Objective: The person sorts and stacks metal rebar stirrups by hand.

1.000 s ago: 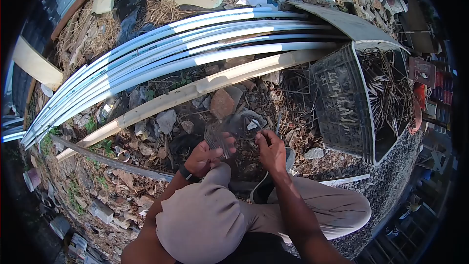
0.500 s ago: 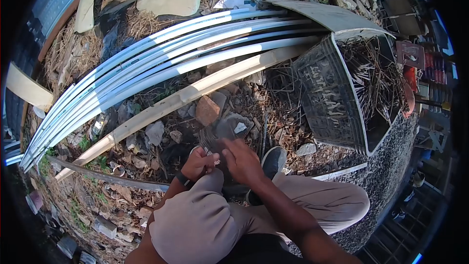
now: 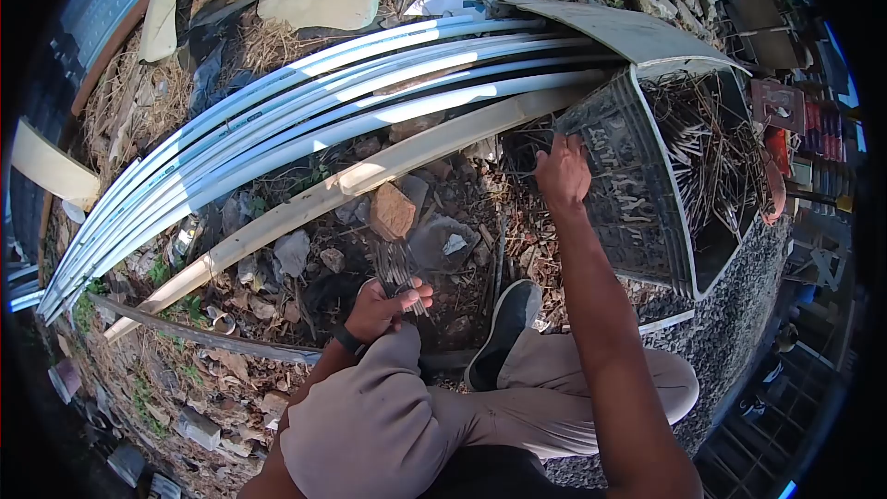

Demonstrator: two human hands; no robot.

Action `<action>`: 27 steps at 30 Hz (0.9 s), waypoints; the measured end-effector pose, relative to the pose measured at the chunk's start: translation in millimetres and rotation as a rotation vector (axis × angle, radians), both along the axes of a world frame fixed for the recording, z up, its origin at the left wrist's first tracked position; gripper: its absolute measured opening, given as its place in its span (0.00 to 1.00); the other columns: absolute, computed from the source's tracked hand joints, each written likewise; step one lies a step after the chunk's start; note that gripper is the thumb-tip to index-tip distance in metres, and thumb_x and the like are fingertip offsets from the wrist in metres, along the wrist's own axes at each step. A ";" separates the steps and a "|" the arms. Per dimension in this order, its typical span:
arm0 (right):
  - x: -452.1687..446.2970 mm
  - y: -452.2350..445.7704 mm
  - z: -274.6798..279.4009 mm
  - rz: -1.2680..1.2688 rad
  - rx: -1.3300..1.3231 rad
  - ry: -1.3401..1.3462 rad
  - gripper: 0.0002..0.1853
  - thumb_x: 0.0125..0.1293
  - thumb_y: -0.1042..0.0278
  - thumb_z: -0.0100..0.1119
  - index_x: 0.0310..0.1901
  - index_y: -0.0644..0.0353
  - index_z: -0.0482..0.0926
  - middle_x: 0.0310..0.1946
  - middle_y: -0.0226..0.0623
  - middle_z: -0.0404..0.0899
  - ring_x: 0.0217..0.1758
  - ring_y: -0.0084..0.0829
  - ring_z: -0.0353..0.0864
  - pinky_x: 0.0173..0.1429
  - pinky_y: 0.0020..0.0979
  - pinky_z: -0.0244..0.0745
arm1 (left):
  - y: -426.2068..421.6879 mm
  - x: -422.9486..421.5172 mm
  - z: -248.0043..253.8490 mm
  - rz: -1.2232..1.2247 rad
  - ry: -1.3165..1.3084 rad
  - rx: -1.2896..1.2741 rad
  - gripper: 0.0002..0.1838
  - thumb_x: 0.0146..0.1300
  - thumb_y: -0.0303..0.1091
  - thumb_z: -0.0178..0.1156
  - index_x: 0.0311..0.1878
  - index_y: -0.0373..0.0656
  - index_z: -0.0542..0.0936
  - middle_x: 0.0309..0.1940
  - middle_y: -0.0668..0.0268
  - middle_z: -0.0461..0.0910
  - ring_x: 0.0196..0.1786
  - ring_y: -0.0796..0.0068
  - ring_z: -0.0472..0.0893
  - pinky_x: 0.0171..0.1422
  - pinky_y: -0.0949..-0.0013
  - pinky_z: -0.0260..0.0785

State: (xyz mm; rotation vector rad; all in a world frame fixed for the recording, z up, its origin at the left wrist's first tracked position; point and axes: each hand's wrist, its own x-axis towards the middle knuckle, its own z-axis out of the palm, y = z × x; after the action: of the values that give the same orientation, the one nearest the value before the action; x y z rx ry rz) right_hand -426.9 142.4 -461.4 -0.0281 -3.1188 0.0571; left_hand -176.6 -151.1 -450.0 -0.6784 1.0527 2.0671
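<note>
My left hand (image 3: pixel 381 308) rests by my left knee, closed around a bundle of thin grey steel wires (image 3: pixel 395 263). The wires fan upward from the fingers toward a brown stone (image 3: pixel 393 212). Stretched forward to the right, my right hand (image 3: pixel 564 171) is at the dark side wall of a tipped black plastic crate (image 3: pixel 628 185). Its fingers look curled beside dark bent wires (image 3: pixel 525 140) on the ground; whatever they grip, if anything, is hidden. A tangle of rusty wires (image 3: pixel 698 152) fills the crate's open mouth.
Long white pipes (image 3: pixel 305 102) and a cream plank (image 3: pixel 277 217) lie across the rubble ahead. A grey sheet (image 3: pixel 628 30) covers the crate's top. Broken stones and dry leaves surround my shoe (image 3: pixel 506 328). Gravel (image 3: pixel 730 314) spreads at the right.
My right hand has left the wire bundle and moved forward and right to the crate's side. My left hand stays near my knee, still holding the bundle, now plainly visible.
</note>
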 end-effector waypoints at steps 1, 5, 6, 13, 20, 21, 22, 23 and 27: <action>-2.2 -0.3 -5.9 0.014 0.056 -0.037 0.16 0.65 0.63 0.64 0.49 0.64 0.78 0.52 0.48 0.76 0.54 0.53 0.79 0.56 0.50 0.78 | -0.1 1.0 1.2 0.014 -0.011 -0.012 0.17 0.69 0.32 0.66 0.58 0.41 0.76 0.54 0.56 0.85 0.54 0.66 0.87 0.24 0.80 0.69; -0.2 3.8 -23.2 -0.013 -0.008 -0.006 0.13 0.65 0.65 0.63 0.45 0.63 0.76 0.50 0.48 0.75 0.54 0.55 0.78 0.53 0.51 0.79 | 0.6 2.8 0.3 0.083 -0.026 -0.019 0.16 0.68 0.32 0.67 0.56 0.43 0.77 0.52 0.56 0.85 0.53 0.68 0.88 0.22 0.80 0.68; 3.4 4.9 -21.6 0.005 -0.060 0.039 0.12 0.65 0.65 0.63 0.44 0.63 0.75 0.49 0.48 0.76 0.53 0.54 0.80 0.52 0.51 0.79 | -0.1 2.9 -0.8 0.106 -0.023 -0.015 0.16 0.68 0.32 0.67 0.56 0.43 0.77 0.52 0.56 0.85 0.52 0.68 0.88 0.22 0.80 0.68; 48.7 -26.6 19.7 -0.101 -0.677 -0.051 0.14 0.69 0.66 0.61 0.51 0.63 0.75 0.39 0.46 0.86 0.43 0.45 0.87 0.50 0.44 0.78 | -5.3 -1.7 -5.8 0.145 -0.041 -0.013 0.12 0.71 0.32 0.64 0.54 0.44 0.78 0.53 0.58 0.86 0.48 0.70 0.88 0.19 0.81 0.65; 144.1 -80.6 75.5 -0.166 -0.950 -0.332 0.16 0.69 0.67 0.64 0.55 0.63 0.80 0.43 0.47 0.87 0.43 0.36 0.88 0.49 0.35 0.80 | -5.1 -3.2 -5.6 0.211 -0.098 0.056 0.14 0.71 0.33 0.64 0.56 0.43 0.77 0.49 0.61 0.86 0.46 0.73 0.88 0.18 0.81 0.64; 157.3 -88.5 75.2 -0.170 -1.008 -0.440 0.16 0.70 0.68 0.63 0.56 0.63 0.80 0.44 0.46 0.87 0.44 0.36 0.88 0.50 0.35 0.80 | -3.3 -5.9 -2.2 0.209 -0.106 0.058 0.13 0.71 0.33 0.64 0.55 0.42 0.77 0.47 0.62 0.86 0.43 0.75 0.88 0.17 0.81 0.63; 168.1 -98.0 78.3 -0.112 -1.027 -0.518 0.16 0.70 0.68 0.62 0.56 0.63 0.80 0.44 0.46 0.87 0.44 0.37 0.88 0.50 0.36 0.80 | -1.6 -7.6 -0.6 0.207 -0.114 0.059 0.13 0.71 0.33 0.64 0.55 0.42 0.78 0.45 0.64 0.86 0.40 0.77 0.88 0.17 0.80 0.63; 178.1 -106.9 81.3 -0.054 -1.045 -0.595 0.16 0.70 0.69 0.61 0.57 0.62 0.80 0.44 0.46 0.86 0.44 0.39 0.87 0.51 0.38 0.80 | -2.8 -4.5 -7.2 0.160 -0.107 0.065 0.12 0.70 0.34 0.64 0.54 0.42 0.79 0.43 0.65 0.86 0.35 0.80 0.85 0.17 0.80 0.62; 198.0 -118.7 68.3 0.276 -0.834 -0.462 0.16 0.70 0.70 0.58 0.57 0.61 0.82 0.42 0.45 0.86 0.44 0.49 0.83 0.52 0.47 0.78 | -10.9 2.4 -23.7 0.083 -0.094 0.044 0.09 0.70 0.33 0.65 0.49 0.43 0.82 0.34 0.71 0.85 0.19 0.88 0.71 0.19 0.80 0.59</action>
State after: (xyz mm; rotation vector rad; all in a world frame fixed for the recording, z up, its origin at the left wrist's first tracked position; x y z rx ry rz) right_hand -228.9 23.7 -393.1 0.4263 -3.2119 1.5246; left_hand -174.2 -162.0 -473.6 -0.8008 0.9380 2.1011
